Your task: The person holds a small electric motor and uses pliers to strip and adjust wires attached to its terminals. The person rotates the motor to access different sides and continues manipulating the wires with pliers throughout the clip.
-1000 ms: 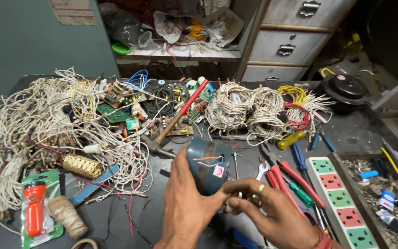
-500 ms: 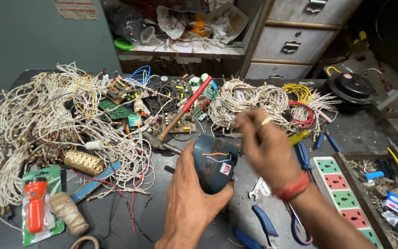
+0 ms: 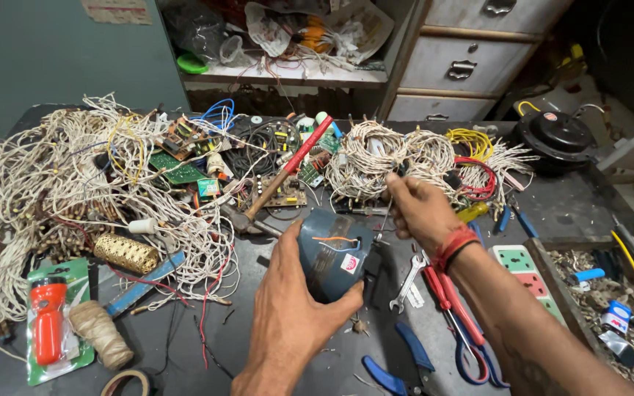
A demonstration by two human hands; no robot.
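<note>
**Small motor held at centre of cluttered desk**

While the left hand point(image 3: 288, 323) grips the blue-grey cylindrical motor casing point(image 3: 332, 253) from below and left, fingers and thumb wrapped closed about its body, the casing sits at the lower centre of the frame, raised just above the dark desk point(image 3: 566, 205). Orange wire and a small red-and-white sticker show on its upper face.

At centre right, the right hand point(image 3: 420, 209) is pinched narrow on a thin wire point(image 3: 384, 220) that runs down toward the casing; a red thread band circles the wrist. Whether the wire joins the casing cannot be told.

Surroundings noted:
- Red-handled hammer point(image 3: 280, 183) lies diagonally just above the casing.
- Tangled mass of white cord point(image 3: 45, 183) fills the left of the frame; coiled white wire bundles point(image 3: 376, 158) lie at upper centre.
- Small steel spanner point(image 3: 409, 273) lies just right of the casing, beside red-handled cutters point(image 3: 453, 308).
- Blue-handled pliers point(image 3: 398, 359) lie at the lower edge.
- Orange torch in green packaging point(image 3: 49, 323) sits at lower left, near a ball of brown twine point(image 3: 97, 330).
- Black round motor point(image 3: 555, 136) stands at upper right.
</note>
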